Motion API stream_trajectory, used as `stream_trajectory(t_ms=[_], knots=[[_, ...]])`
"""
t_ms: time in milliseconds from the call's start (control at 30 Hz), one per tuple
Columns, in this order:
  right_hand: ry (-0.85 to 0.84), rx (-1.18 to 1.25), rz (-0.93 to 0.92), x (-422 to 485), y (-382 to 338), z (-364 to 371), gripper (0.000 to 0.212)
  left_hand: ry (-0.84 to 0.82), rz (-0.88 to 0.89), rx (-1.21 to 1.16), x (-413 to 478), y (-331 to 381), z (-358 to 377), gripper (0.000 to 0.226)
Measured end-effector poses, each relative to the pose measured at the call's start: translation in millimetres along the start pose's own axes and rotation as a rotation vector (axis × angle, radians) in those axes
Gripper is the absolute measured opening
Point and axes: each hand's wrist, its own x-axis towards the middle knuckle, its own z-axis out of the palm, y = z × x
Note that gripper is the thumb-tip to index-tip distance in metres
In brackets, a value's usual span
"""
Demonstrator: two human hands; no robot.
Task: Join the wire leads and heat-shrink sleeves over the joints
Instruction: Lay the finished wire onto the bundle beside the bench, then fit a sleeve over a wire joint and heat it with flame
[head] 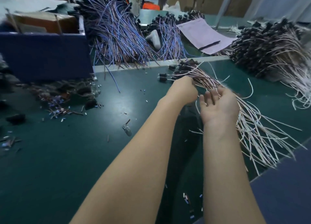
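- left hand [183, 91] is closed on the wire bundle [249, 122] just behind its black-capped ends [181, 68], knuckles toward the camera, fingertips hidden
- right hand [218, 105] lies palm up with fingers loosely bent and gripping nothing; the bundle runs along its far side
- both forearms reach forward, wrists close together
- the bundle lies near the green table's [67, 156] right edge, its loose ends fanning toward the near right corner

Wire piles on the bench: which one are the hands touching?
The pale fanned bundle at centre right; the blue-and-brown piles and far-right pale heap lie untouched.
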Motion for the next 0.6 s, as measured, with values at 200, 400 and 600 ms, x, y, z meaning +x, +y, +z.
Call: stream_trajectory(t_ms=[200,400,600], knots=[[-0.152,-0.086,-0.034,-28,21,33,0.019,0.205,-0.122,-0.386,-27,-23,-36,0.032],[-0.42,-0.21,0.078,-76,75,79,0.02,0.636,-0.22,-0.843,-77,-70,-102,0.016],[-0.805,-0.577,-0.046,-136,149,114,0.018,1.066,-0.29,-1.208,-133,-126,-151,0.017]])
